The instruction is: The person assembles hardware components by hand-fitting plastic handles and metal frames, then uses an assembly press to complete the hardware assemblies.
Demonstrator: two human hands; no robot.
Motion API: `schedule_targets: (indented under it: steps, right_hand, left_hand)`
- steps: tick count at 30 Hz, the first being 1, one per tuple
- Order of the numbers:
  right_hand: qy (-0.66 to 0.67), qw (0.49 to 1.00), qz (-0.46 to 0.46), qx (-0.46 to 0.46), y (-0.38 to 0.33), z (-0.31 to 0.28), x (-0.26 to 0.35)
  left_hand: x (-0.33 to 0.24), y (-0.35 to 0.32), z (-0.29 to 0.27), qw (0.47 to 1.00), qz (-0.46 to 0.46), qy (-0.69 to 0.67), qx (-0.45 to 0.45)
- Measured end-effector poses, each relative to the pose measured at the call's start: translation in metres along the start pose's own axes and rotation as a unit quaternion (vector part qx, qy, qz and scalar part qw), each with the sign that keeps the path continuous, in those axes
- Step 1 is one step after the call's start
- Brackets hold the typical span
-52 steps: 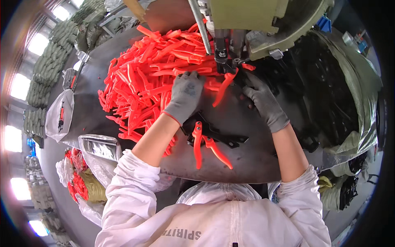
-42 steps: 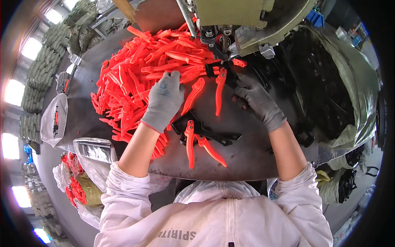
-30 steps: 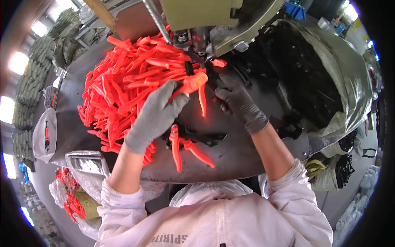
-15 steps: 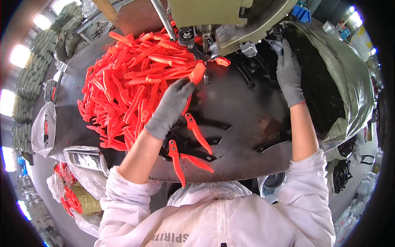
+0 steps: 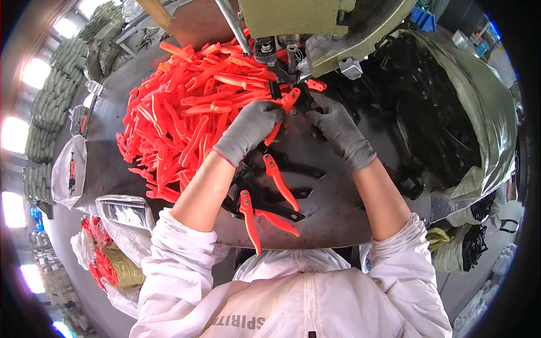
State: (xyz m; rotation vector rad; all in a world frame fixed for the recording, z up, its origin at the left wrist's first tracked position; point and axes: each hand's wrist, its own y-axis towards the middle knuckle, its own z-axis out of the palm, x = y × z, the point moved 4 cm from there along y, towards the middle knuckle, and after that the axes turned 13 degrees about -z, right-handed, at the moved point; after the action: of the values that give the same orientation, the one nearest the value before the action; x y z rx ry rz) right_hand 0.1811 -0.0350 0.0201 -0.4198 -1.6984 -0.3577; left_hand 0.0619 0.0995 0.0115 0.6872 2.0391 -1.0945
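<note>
At the machine's work point, my gloved left hand (image 5: 255, 125) is closed on a red plastic handle (image 5: 289, 100). Facing it, my gloved right hand (image 5: 337, 128) pinches a dark piece (image 5: 306, 102), probably a black arm, beside the red handle; the fingertips are partly hidden. Just above both hands is the vertical metal spindle (image 5: 291, 56) of the machine. A large heap of loose red handles (image 5: 174, 112) lies beside my left hand. Nearer my body, black curved arms with red handles (image 5: 280, 180) fixed to them lie on the metal table.
The machine's green body (image 5: 293, 17) overhangs the table (image 5: 332, 225). At the right lies a large woven sack (image 5: 479, 112) with many black parts in it. A bag of red parts (image 5: 107, 265) stands below the left table edge. Stacked sacks (image 5: 48, 107) line the far left.
My right hand has come from the black parts at the far right to the work point, bringing a dark piece. My left hand has shifted slightly right with the red handle.
</note>
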Motion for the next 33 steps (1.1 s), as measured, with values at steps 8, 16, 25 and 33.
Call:
schedule_targets:
  steps: [8,16,25,33]
  right_hand:
    - [0.027,0.999,0.01,-0.028,-0.003,0.002,-0.015]
    - [0.044,0.999,0.023,0.016,-0.01,0.002,0.017]
    - [0.046,0.997,0.055,0.02,-0.017,0.003,-0.005]
    - [0.106,0.994,0.027,0.01,-0.017,0.005,-0.005]
  left_hand:
    - [0.023,-0.038,-0.021,0.884,-0.047,0.408,-0.221]
    - [0.032,-0.034,-0.024,0.916,-0.026,0.35,-0.194]
    - [0.031,-0.047,-0.039,0.913,0.028,0.344,-0.217]
    - [-0.021,-0.086,-0.005,0.994,0.067,-0.067,-0.047]
